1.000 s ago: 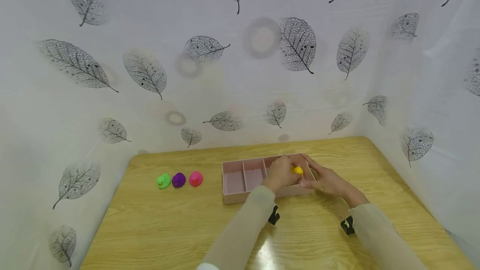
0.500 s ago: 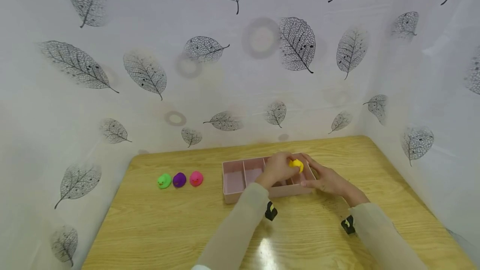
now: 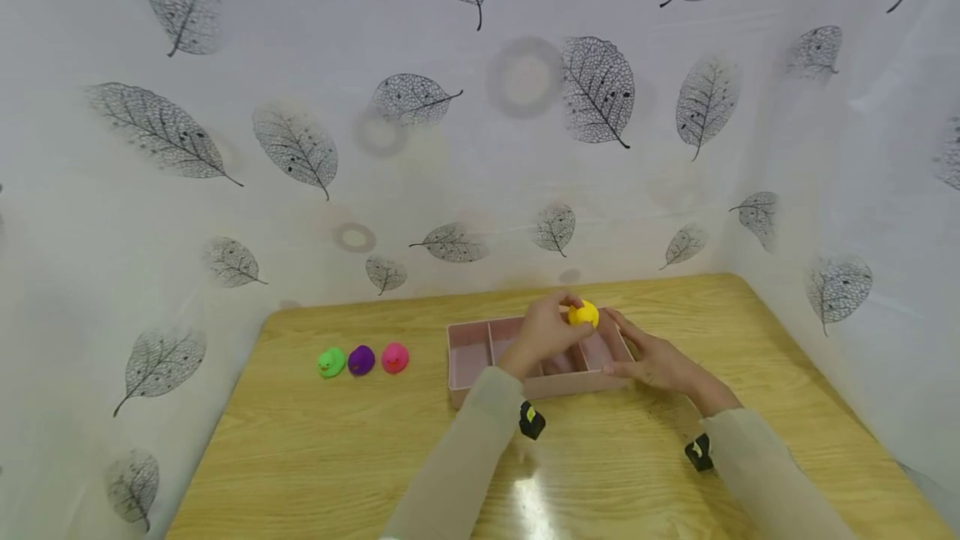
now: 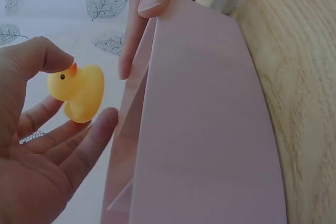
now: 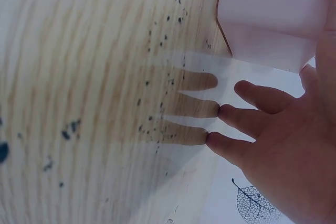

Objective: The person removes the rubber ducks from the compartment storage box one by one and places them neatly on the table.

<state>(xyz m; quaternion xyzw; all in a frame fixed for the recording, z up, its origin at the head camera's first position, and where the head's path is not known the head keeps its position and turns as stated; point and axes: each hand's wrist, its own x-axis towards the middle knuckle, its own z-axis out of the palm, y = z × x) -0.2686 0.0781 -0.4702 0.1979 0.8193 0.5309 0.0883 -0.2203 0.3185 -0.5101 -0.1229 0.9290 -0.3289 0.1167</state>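
Above the far rim of the pink divided tray (image 3: 468, 390), the left hand (image 3: 542, 332) pinches the yellow duck (image 3: 582, 314) between thumb and fingertips — upright, lifted clear of the compartments. Just right of it, the right hand (image 3: 654, 361) rests relaxed-fingered against the tray's right end wall — touching, holding nothing.

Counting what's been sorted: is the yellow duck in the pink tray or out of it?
Out. The left hand pinches the yellow duck in the air above the pink tray, clear of its compartments.
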